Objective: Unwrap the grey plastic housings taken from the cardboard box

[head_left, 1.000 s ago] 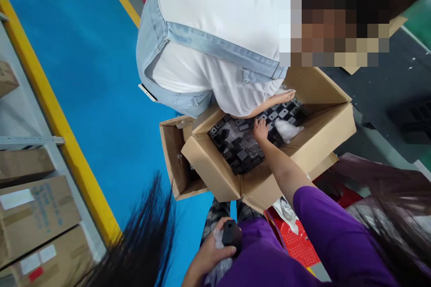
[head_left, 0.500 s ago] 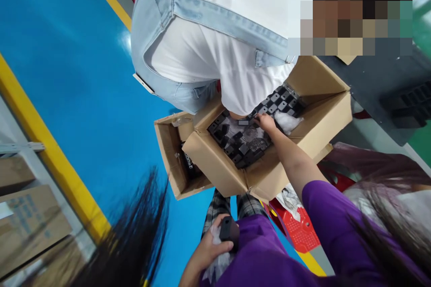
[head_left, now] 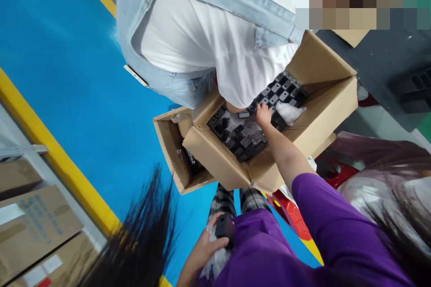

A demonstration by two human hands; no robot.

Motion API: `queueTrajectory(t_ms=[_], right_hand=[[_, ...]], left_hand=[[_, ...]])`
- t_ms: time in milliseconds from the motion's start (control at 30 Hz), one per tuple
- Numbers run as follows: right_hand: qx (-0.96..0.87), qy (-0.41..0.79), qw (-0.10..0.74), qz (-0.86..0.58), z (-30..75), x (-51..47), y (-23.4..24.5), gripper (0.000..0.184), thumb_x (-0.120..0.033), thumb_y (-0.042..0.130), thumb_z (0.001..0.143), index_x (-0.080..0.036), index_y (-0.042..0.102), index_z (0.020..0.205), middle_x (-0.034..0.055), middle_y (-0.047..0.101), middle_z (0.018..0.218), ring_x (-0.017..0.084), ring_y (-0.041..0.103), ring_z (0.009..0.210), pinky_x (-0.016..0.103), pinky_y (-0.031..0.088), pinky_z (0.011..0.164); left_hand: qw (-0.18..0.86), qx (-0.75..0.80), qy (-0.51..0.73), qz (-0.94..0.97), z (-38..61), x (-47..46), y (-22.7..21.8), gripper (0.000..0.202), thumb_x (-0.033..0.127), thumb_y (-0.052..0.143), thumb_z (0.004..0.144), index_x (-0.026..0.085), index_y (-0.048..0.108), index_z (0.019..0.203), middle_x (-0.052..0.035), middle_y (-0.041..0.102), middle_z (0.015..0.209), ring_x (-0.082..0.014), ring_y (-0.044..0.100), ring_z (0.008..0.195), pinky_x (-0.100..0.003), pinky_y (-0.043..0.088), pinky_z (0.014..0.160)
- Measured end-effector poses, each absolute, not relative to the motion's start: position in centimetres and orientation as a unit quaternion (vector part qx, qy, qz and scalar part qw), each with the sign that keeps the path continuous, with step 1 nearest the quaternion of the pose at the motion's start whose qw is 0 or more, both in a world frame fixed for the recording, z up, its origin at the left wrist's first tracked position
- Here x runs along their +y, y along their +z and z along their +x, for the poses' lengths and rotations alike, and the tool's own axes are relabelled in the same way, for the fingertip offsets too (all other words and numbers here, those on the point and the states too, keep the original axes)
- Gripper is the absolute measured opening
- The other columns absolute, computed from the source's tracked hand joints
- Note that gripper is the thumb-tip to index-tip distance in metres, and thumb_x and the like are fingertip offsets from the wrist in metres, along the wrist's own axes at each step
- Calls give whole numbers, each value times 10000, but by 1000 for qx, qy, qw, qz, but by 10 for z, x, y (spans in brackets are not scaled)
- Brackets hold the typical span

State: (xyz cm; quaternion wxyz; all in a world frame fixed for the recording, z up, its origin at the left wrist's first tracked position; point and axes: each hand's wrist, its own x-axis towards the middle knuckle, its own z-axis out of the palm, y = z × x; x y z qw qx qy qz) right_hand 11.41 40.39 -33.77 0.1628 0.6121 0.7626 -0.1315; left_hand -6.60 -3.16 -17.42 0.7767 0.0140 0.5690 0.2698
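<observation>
Now, as a co-worker's forearm was hidden behind the white sleeve [head_left: 244, 69], more black blocks [head_left: 283, 95] were bared far right in the carton [head_left: 218, 154], the right hand [head_left: 264, 115] was half-curled mid-carton, its hold untellable, and a single block [head_left: 224, 228] was clasped near in the left hand [head_left: 206, 245].

Large carton [head_left: 218, 157] with black blocks [head_left: 283, 92] inside, above blue floor [head_left: 84, 76].
In the carton, rows of blocks fill one end; looser ones lie with crumpled clear plastic [head_left: 237, 123] toward the other, and a white bundle [head_left: 289, 112] rests by its side wall. Left of the carton, past a yellow stripe [head_left: 57, 159], a shelf [head_left: 30, 150] bears cardboard boxes [head_left: 37, 228].
</observation>
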Motion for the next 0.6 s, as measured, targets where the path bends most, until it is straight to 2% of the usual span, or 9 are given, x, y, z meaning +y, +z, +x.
queueTrajectory(t_ms=[200,333,433,500,600], right_hand=[[765,-130,169,608,116,408,-332,439,-176,334,1004,-103,643,1308,238,680,1224,357,545,1177,499,364,1040],[792,-135,160,573,112,405,-327,502,-140,284,997,-54,556,1409,254,623,1316,356,511,1216,463,373,1032],[845,-171,157,481,99,398,-328,471,-207,426,985,-103,565,1423,206,576,1414,329,474,1276,398,374,1048],[868,-190,165,428,87,391,-331,465,-210,491,967,-148,585,1418,171,561,1454,308,462,1298,380,367,1063],[870,-185,176,421,70,382,-334,492,-146,377,1004,-137,533,1470,202,524,1491,310,454,1323,418,369,1070]], left_hand=[[774,570,275,7,-66,-34,-171,838,539,915,553,304,558,1273,-102,708,1246,-415,578,1346,-556,343,1218],[766,579,280,3,-65,-39,-174,839,529,921,539,304,575,1270,-111,653,1357,-425,528,1396,-557,350,1217],[758,588,282,1,-64,-42,-176,822,524,922,538,304,599,1261,-108,623,1403,-433,468,1447,-555,345,1222],[757,588,285,1,-63,-43,-175,800,518,924,536,304,618,1244,-102,648,1370,-432,492,1427,-547,348,1222],[757,587,287,2,-61,-43,-171,802,519,922,541,313,618,1253,-92,692,1307,-425,564,1357,-544,354,1216]])
